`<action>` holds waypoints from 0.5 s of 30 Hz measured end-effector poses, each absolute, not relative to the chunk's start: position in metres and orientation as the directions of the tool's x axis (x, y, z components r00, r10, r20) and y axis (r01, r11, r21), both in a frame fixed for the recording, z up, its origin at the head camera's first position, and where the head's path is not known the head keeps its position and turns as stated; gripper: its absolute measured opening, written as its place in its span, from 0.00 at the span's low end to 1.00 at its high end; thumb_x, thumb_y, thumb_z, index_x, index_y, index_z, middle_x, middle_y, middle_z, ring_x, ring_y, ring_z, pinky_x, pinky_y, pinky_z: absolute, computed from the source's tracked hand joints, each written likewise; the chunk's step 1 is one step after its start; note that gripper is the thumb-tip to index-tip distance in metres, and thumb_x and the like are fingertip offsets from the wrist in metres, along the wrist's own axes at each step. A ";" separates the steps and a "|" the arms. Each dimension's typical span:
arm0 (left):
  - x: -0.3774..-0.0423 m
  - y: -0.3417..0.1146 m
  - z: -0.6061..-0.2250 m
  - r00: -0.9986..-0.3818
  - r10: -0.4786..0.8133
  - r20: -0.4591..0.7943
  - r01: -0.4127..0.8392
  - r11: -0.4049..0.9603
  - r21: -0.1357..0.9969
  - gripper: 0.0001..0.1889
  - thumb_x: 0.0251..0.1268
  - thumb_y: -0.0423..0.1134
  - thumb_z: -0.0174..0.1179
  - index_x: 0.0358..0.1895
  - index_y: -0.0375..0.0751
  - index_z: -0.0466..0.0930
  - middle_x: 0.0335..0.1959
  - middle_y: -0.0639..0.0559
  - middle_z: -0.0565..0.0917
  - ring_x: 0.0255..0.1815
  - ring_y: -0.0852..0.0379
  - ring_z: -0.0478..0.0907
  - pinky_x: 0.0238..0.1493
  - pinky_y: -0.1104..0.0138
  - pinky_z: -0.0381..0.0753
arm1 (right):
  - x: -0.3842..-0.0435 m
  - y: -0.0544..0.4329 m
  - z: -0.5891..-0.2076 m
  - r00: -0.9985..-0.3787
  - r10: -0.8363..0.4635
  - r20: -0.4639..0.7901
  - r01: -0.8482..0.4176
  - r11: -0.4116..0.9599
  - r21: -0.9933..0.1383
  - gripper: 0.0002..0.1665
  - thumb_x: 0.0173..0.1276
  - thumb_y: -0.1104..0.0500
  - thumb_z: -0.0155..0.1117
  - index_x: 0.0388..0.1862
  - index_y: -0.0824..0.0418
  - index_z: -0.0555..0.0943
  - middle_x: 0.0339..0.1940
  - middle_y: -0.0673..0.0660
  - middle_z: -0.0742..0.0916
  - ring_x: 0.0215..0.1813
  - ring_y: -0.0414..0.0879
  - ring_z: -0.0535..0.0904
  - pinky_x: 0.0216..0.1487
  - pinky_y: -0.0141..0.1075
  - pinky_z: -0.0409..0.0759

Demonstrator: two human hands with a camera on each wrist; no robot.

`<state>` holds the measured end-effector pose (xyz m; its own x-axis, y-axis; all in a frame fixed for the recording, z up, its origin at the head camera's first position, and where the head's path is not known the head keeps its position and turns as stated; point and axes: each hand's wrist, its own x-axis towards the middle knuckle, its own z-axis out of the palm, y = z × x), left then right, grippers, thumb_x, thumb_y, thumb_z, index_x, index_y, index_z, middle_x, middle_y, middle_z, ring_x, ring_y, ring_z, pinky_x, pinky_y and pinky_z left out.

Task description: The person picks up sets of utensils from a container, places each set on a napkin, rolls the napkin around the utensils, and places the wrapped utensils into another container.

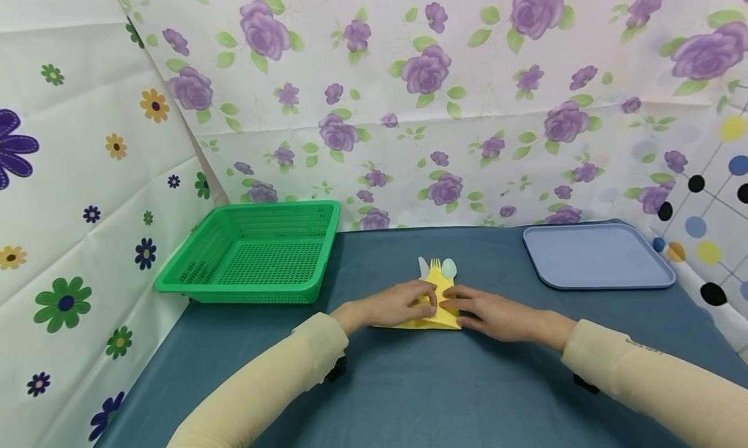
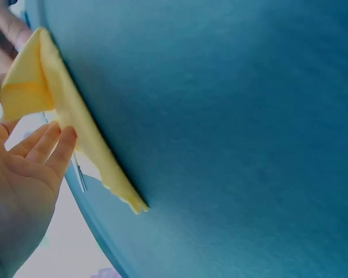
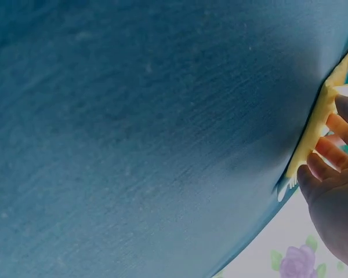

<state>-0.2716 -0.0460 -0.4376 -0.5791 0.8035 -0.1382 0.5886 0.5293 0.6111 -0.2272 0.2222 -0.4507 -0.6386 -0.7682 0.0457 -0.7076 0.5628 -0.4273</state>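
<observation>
A yellow cloth napkin (image 1: 442, 317) lies folded on the table. The heads of a pale knife (image 1: 423, 267), a fork (image 1: 435, 264) and a pale spoon (image 1: 448, 269) stick out of its far end; their handles are hidden by the cloth. My left hand (image 1: 403, 303) is over the napkin's left part, thumb and forefinger pinching a raised fold, the other fingers stretched out in the left wrist view. On the right edge rest the fingers of my right hand (image 1: 493, 311), loosely bent and spread along the cloth.
At the back left stands a green plastic basket (image 1: 251, 298) with perforated sides. A blue-grey tray (image 1: 602, 256) lies at the back right. Dark blue cloth covers the table (image 1: 421, 396), and flowered sheets (image 1: 386, 175) hang behind and to the left.
</observation>
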 end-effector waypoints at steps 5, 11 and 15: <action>-0.264 -0.048 -0.440 -0.560 0.817 -0.140 0.660 0.542 0.521 0.13 0.85 0.54 0.50 0.59 0.54 0.75 0.81 0.49 0.63 0.80 0.50 0.62 0.76 0.56 0.68 | -0.227 0.222 -0.451 -0.638 -0.769 0.039 -0.708 0.566 -0.422 0.25 0.83 0.58 0.58 0.76 0.56 0.74 0.76 0.61 0.72 0.74 0.60 0.72 0.67 0.55 0.78; -0.255 -0.053 -0.443 -0.503 0.862 -0.065 0.799 0.492 0.345 0.12 0.84 0.53 0.51 0.58 0.55 0.77 0.76 0.53 0.69 0.74 0.55 0.70 0.72 0.62 0.73 | -0.228 0.220 -0.452 -0.639 -0.768 0.037 -0.707 0.568 -0.421 0.25 0.83 0.57 0.58 0.76 0.56 0.74 0.76 0.60 0.72 0.73 0.57 0.73 0.65 0.53 0.79; -0.251 -0.057 -0.444 -0.456 0.890 -0.012 0.853 0.441 0.280 0.10 0.82 0.50 0.56 0.57 0.53 0.79 0.68 0.54 0.74 0.66 0.59 0.74 0.68 0.66 0.75 | -0.229 0.220 -0.452 -0.651 -0.758 0.049 -0.703 0.577 -0.416 0.24 0.83 0.57 0.60 0.74 0.58 0.76 0.75 0.61 0.73 0.72 0.58 0.74 0.66 0.54 0.78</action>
<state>-0.2515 -0.0567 -0.4444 -0.4564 0.8897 -0.0123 0.8525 0.4412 0.2804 -0.2287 0.2198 -0.4520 -0.6510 -0.7575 0.0490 -0.7028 0.5771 -0.4159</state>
